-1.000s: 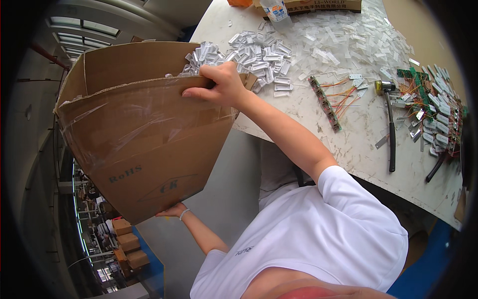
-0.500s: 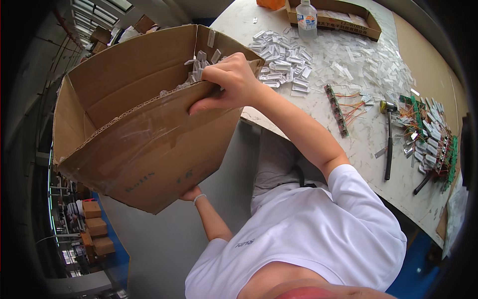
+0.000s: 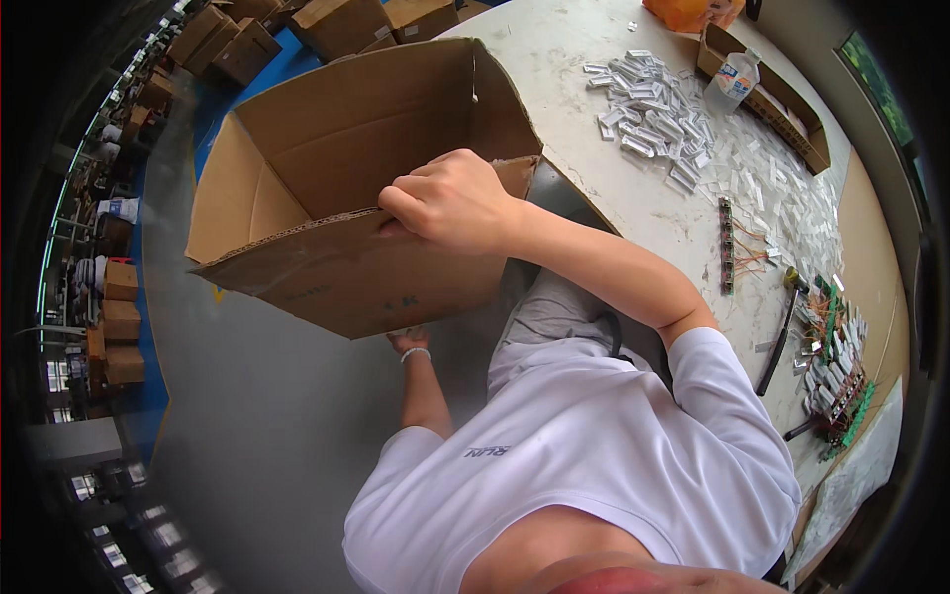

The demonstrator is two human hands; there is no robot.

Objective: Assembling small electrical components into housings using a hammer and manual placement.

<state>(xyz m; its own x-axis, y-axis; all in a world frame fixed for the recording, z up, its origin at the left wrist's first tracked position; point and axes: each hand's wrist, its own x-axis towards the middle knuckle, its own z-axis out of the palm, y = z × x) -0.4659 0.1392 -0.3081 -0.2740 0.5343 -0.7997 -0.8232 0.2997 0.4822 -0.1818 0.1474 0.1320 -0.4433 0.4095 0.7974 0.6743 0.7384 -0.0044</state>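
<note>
A large open cardboard box (image 3: 396, 287) hangs tilted off the left edge of the table. My right hand (image 3: 450, 203) is closed over the top rim of its near wall, fingers folded to the inside. Below, my left hand (image 3: 408, 340) supports the bottom edge of the box; its fingers are partly hidden beneath the cardboard. Inside, bare brown walls show, while the near wall hides the bottom. On the table beside the box lies a heap of small white plastic casings (image 3: 653, 114), touched by neither hand.
Clear plastic pieces (image 3: 782, 213) spread over the white table (image 3: 584, 168). Near them are a circuit strip with wires (image 3: 727, 247), a hammer (image 3: 782, 332), a bottle (image 3: 732, 81), and a shallow carton (image 3: 792, 124). Wired boards and casings (image 3: 841, 371) sit at right. Cardboard boxes (image 3: 346, 25) stand behind.
The view has swung left. The box is farther from me and tips differently; the white pieces seen inside it before no longer show. Both hands keep their hold on it.
</note>
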